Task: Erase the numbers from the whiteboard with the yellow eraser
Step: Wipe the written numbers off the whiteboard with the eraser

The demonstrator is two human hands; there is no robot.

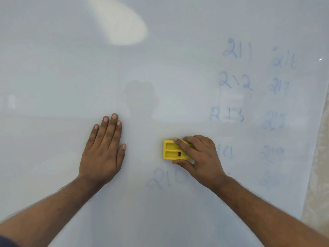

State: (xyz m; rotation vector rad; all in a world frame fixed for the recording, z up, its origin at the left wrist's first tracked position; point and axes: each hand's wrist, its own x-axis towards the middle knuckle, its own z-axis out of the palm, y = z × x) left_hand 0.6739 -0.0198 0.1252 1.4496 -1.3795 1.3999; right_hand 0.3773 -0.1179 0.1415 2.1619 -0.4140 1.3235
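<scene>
A whiteboard fills the view. My right hand grips a yellow eraser flat against the board, fingers over its top edge and thumb under it. Faint blue numbers run in two columns at the right: 211, 212, 213 and a smudged one beside my knuckles, then a fainter column further right. A pale "210" sits just below the eraser. My left hand lies flat on the board with straight fingers, to the left of the eraser.
The board's right edge runs diagonally, with a pale patterned wall beyond it. A bright light reflection shows at the upper middle. The board's left half bears no writing.
</scene>
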